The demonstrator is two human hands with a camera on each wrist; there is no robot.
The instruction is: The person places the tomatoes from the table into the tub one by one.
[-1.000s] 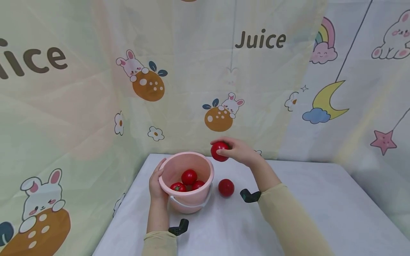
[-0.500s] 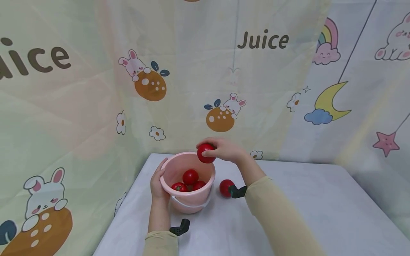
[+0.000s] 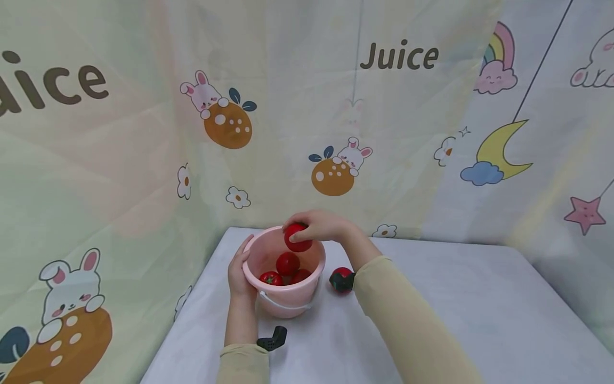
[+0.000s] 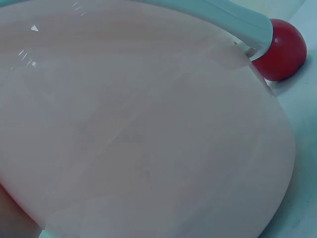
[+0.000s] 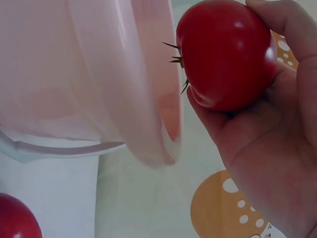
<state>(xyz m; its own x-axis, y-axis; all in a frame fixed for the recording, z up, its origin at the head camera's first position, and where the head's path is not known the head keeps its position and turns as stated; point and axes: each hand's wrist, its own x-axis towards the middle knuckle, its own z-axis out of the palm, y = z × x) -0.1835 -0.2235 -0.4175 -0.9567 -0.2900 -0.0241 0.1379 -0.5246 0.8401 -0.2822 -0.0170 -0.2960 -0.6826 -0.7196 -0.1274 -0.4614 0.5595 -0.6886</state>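
My right hand [image 3: 323, 226] holds a red tomato [image 3: 297, 242] over the far right rim of a pink bucket [image 3: 295, 294]. Close up in the right wrist view, the same tomato [image 5: 225, 54] sits between thumb and fingers, green stem towards the bucket's mouth. Inside the bucket lie a tomato [image 3: 288, 263] on top, one with a green stem [image 3: 271, 278] and another at the right [image 3: 300, 275]. Cupped round the bucket's left side, my left hand [image 3: 241, 272] grips it at the rim. The left wrist view is mostly filled by the bucket's wall [image 4: 148, 129].
One more tomato [image 3: 342, 272] lies on the white tablecloth [image 3: 431, 298] right of the bucket, partly covered by the right wrist's black camera [image 3: 341, 282]. The bucket's pale handle [image 3: 288, 307] hangs down in front. Printed cloth [image 3: 268, 176] stands behind the table.
My right hand has carried the tomato left and slightly down, from beside the bucket to over its opening. The left hand keeps its grip on the bucket; the view has shifted slightly.
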